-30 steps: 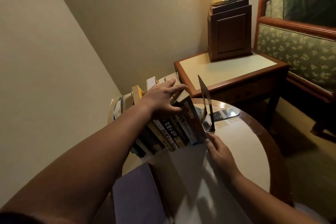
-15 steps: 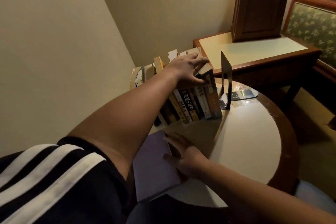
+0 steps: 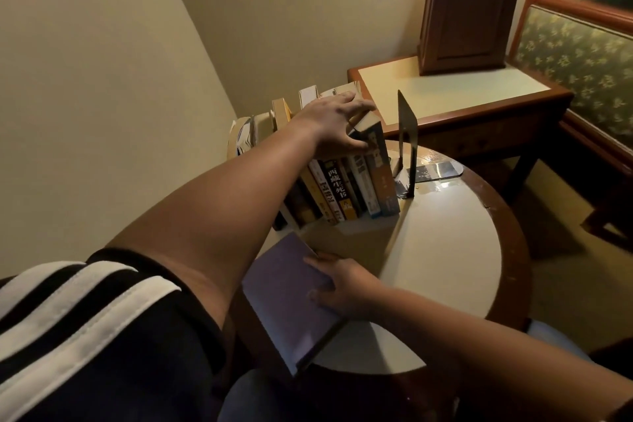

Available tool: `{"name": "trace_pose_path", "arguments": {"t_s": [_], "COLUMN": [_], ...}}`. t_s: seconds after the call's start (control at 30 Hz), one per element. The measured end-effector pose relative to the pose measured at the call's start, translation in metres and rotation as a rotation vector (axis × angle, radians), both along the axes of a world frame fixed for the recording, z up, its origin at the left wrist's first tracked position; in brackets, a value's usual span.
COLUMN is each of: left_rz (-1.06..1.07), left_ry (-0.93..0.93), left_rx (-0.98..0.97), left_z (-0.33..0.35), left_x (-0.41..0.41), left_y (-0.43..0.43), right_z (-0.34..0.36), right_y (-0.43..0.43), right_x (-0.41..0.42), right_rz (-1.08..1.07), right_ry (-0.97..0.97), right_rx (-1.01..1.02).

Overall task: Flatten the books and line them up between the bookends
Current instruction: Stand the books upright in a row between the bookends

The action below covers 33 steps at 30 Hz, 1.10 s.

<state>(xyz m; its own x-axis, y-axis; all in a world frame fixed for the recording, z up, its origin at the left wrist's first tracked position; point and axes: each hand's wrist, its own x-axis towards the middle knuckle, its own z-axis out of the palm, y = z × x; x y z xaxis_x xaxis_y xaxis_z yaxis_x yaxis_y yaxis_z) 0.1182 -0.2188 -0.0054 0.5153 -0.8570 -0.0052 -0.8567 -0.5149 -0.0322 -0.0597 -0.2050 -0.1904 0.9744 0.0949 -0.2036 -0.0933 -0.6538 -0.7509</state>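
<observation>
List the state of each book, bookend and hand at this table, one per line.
row of books: standing, leaning left, not flush with the bookend.
black bookend: upright on the round table, with a gap to the nearest book.
purple book: closed, lying at the table's near edge.
left hand: grips the tops of the row's right-end books.
right hand: rests on the purple book.
</observation>
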Motion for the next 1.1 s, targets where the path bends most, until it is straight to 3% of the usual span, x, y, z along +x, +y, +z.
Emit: {"name": "trace_pose_path", "arguments": {"t_s": [0.23,0.5,0.9,1.1], "left_rz": [0.003,0.008,-0.001,0.007], "left_ry": [0.011,0.036,0.055,0.055], "left_rx": [-0.023,-0.014,-0.022,-0.019], "left_z": [0.001,0.001,-0.001,-0.001], "left_x": [-0.004,-0.001,0.006,0.007], "left_y": [0.001,-0.001,-0.002,-0.001], "right_z": [0.011,0.022,0.037,0.048], "right_y": [-0.045,-0.109,-0.191,-0.197], "right_x": [-0.031,-0.077,-0.103,-0.101], "right_rz": [0.005,-0.137,-0.357,-0.408], "right_ry": [-0.118,-0.097,0.173,0.200], "right_rx": [-0.188,-0.202,-0.256,-0.255]}}
